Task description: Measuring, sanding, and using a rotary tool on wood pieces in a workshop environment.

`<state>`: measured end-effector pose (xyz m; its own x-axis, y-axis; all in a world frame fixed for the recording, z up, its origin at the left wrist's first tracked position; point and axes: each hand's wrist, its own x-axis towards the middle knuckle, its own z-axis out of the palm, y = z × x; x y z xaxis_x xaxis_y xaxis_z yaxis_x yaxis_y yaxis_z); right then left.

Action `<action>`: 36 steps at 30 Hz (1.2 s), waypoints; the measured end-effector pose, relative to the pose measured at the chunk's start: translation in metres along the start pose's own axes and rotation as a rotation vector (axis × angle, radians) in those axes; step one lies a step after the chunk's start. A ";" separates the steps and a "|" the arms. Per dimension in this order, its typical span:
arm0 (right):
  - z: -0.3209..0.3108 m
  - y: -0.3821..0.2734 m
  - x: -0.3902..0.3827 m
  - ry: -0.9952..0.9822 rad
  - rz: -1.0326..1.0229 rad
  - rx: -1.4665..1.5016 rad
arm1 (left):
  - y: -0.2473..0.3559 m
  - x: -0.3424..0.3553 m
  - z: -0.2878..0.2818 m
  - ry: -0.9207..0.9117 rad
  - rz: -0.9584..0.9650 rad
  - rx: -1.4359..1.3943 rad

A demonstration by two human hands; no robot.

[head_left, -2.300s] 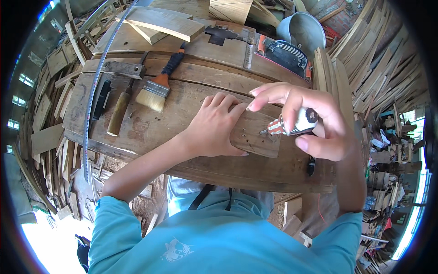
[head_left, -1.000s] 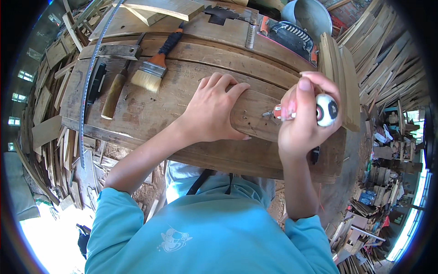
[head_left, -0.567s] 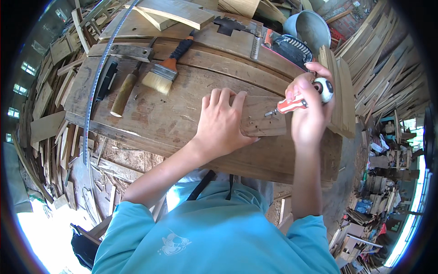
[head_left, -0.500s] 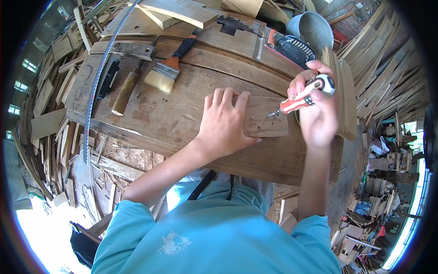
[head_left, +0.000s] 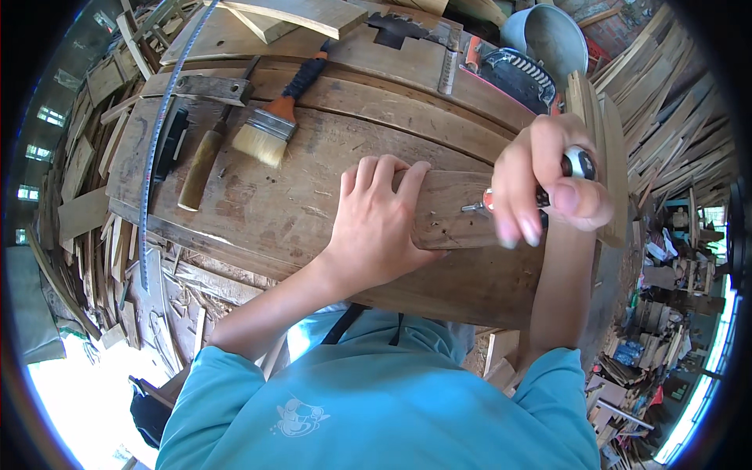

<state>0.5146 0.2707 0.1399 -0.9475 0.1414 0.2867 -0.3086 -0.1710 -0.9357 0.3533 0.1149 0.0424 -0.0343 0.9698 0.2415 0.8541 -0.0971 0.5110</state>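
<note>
My left hand (head_left: pixel 374 211) is clamped over a short wooden board (head_left: pixel 450 219), its fingers along the far edge and its thumb at the near edge. The board lies flat on the wooden workbench (head_left: pixel 274 211) and bears a few small dark marks. My right hand (head_left: pixel 540 180) is curled around a screwdriver (head_left: pixel 488 200) with a red handle and a white and black end. Its metal shaft points left, over the board's right part. Most of the handle is hidden by my fingers. Whether the tip touches the wood I cannot tell.
Left on the bench lie a flat brush (head_left: pixel 268 133), a wooden-handled tool (head_left: pixel 200 168), a black tool (head_left: pixel 171 145) and a measuring tape (head_left: pixel 155 141). Farther back are loose boards (head_left: pixel 313 16), a black pouch-like thing (head_left: pixel 513 78) and a metal bucket (head_left: pixel 552 43). Scrap wood (head_left: pixel 658 86) is heaped around.
My right hand has rolled over, so the back of its fingers now covers most of the screwdriver's handle. My left hand still grips the board. The whole view has shifted slightly.
</note>
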 end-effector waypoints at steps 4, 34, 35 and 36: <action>0.005 0.010 -0.002 0.049 -0.116 0.065 | 0.000 0.001 0.000 0.009 -0.014 -0.019; 0.031 0.021 -0.019 0.660 -0.303 -0.533 | 0.009 -0.009 0.008 0.086 -0.093 0.013; 0.027 0.011 -0.027 0.562 -0.256 -0.640 | 0.009 -0.009 0.007 0.078 -0.088 -0.006; 0.020 0.008 -0.025 0.488 -0.349 -0.638 | 0.009 -0.008 0.007 0.077 -0.091 -0.008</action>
<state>0.5344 0.2459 0.1291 -0.6213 0.5106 0.5944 -0.3300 0.5175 -0.7895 0.3648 0.1073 0.0395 -0.1516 0.9546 0.2563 0.8412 -0.0115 0.5406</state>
